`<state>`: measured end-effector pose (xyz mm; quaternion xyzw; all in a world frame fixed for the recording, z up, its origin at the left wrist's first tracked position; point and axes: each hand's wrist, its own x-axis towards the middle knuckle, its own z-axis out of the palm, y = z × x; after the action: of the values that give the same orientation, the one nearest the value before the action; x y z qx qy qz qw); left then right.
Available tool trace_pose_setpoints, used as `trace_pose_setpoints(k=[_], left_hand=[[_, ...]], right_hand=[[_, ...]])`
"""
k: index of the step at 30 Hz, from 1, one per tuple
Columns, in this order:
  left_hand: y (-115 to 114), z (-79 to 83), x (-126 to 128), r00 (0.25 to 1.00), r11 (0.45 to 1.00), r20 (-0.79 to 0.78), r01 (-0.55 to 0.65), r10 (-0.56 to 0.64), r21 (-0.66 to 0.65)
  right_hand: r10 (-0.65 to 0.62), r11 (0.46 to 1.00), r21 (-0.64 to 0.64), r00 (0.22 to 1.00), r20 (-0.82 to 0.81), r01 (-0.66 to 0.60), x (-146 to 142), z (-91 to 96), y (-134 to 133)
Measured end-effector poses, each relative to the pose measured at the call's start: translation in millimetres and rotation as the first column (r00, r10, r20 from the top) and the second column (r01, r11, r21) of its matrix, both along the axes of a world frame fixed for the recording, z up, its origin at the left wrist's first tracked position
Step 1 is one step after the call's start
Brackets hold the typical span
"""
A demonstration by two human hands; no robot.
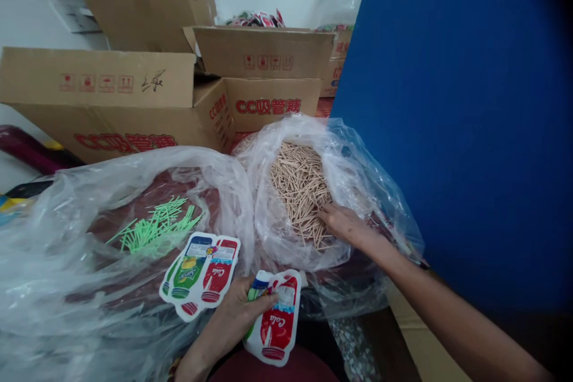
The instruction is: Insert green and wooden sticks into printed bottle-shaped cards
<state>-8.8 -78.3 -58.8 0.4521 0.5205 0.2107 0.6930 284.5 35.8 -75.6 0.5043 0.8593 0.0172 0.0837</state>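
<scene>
Packet (pixel 276 327): bottle-shaped, red Cola and green print, white edge, 6 o'clock, pinched by left hand (pixel 233 313) fingers. Right hand (pixel 345 225) fingers extended into tan sticks (pixel 299 182), clear bag (pixel 358 158), 1 o'clock; can't tell if gripping any.

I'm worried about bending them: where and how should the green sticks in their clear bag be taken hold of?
Probably across their middles, coming down from above through the open mouth of the clear plastic bag. The green sticks lie flat and roughly parallel in a loose fan, so fingers closing crosswise gather several; the ends are splayed. The left hand holds a bottle-shaped packet.
</scene>
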Motion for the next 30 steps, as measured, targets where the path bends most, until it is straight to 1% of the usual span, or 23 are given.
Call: trace_pose_setpoints(k=[2, 4, 6, 8, 10, 12, 16, 18, 19, 20, 21, 22, 24, 25, 26, 27, 28, 29, 30], left_hand=[[0.4, 2.1, -0.3, 1.000, 1.000, 0.008, -0.004, 0.004, 0.004], [1.1, 7.8, -0.7, 1.000, 1.000, -0.012, -0.004, 0.004, -0.003], [1.6, 12.8, -1.1, 0.998, 1.000, -0.057, -0.025, 0.025, 0.002], [1.3, 13.9, -1.4, 0.996, 0.999, -0.074, -0.048, 0.049, 0.024], [0.3, 11.5, -1.9, 0.998, 0.998, -0.027, -0.048, 0.049, 0.035], [-1.0, 8.6, -2.7, 0.999, 0.999, 0.030, -0.040, 0.039, 0.027], [-2.4, 9.8, -6.9, 0.998, 0.998, 0.008, -0.063, 0.063, 0.002], [-2.6, 11.8, -9.8, 0.997, 0.997, -0.002, -0.073, 0.073, 0.016], [-2.7, 12.3, -11.1, 0.997, 0.997, -0.002, -0.077, 0.077, 0.025], [-2.8, 12.2, -12.3, 0.997, 0.996, 0.001, -0.082, 0.082, 0.033], [-3.0, 11.5, -13.1, 0.996, 0.995, 0.003, -0.087, 0.087, 0.037], [-3.2, 10.3, -13.6, 0.996, 0.995, 0.005, -0.094, 0.093, 0.036], [-3.5, 7.3, -13.8, 0.996, 0.996, 0.012, -0.088, 0.087, 0.018], [-3.6, 5.9, -13.6, 0.996, 0.996, 0.018, -0.084, 0.084, 0.007], [-3.6, 4.6, -13.4, 0.996, 0.997, 0.028, -0.080, 0.080, -0.003], [-3.6, 3.6, -13.2, 0.996, 0.997, 0.041, -0.080, 0.080, -0.008], [-3.5, 2.8, -13.2, 0.995, 0.996, 0.055, -0.085, 0.085, -0.008], [-3.4, 2.1, -13.2, 0.993, 0.995, 0.067, -0.097, 0.097, -0.002], [-3.3, 1.4, -13.4, 0.991, 0.994, 0.076, -0.111, 0.110, 0.008]], right_hand=[[0.031, 0.999, 0.024, 0.999, 0.032, -0.031, -5.5, 1.7, 1.2], [0.068, 0.996, 0.048, 0.997, 0.042, -0.070, -10.7, 1.4, 4.2], [0.088, 0.992, 0.086, 0.995, 0.038, -0.091, -14.5, -2.9, 8.2], [0.082, 0.987, 0.138, 0.996, 0.045, -0.088, -16.8, -10.0, 11.2], [0.059, 0.981, 0.181, 0.997, 0.058, -0.068, -17.7, -17.5, 12.5], [0.042, 0.980, 0.193, 0.998, 0.054, -0.052, -17.2, -23.1, 12.5], [0.012, 0.989, 0.151, 0.998, -0.057, -0.003, -14.7, -26.6, 11.9], [-0.010, 0.992, 0.127, 0.993, -0.116, 0.025, -13.9, -26.5, 11.8], [-0.019, 0.993, 0.110, 0.986, -0.165, 0.038, -13.8, -26.5, 11.7], [-0.038, 0.995, 0.079, 0.967, -0.252, 0.060, -14.0, -26.6, 11.5], [-0.071, 0.995, 0.035, 0.928, -0.366, 0.090, -14.4, -26.9, 11.3], [-0.117, 0.992, -0.018, 0.868, -0.483, 0.123, -15.2, -27.4, 11.0], [-0.207, 0.977, -0.106, 0.736, -0.645, 0.182, -18.3, -29.1, 10.6], [-0.258, 0.965, -0.164, 0.641, -0.723, 0.204, -20.6, -30.3, 10.4], [-0.312, 0.949, -0.233, 0.523, -0.794, 0.212, -23.4, -31.6, 10.2], [-0.364, 0.930, -0.307, 0.387, -0.847, 0.203, -26.6, -33.1, 10.0], [-0.417, 0.907, -0.382, 0.239, -0.877, 0.179, -30.0, -34.9, 9.6], [-0.457, 0.885, -0.440, 0.111, -0.882, 0.149, -33.4, -37.1, 9.0], [-0.481, 0.870, -0.475, 0.020, -0.877, 0.131, -36.7, -39.9, 8.1]])
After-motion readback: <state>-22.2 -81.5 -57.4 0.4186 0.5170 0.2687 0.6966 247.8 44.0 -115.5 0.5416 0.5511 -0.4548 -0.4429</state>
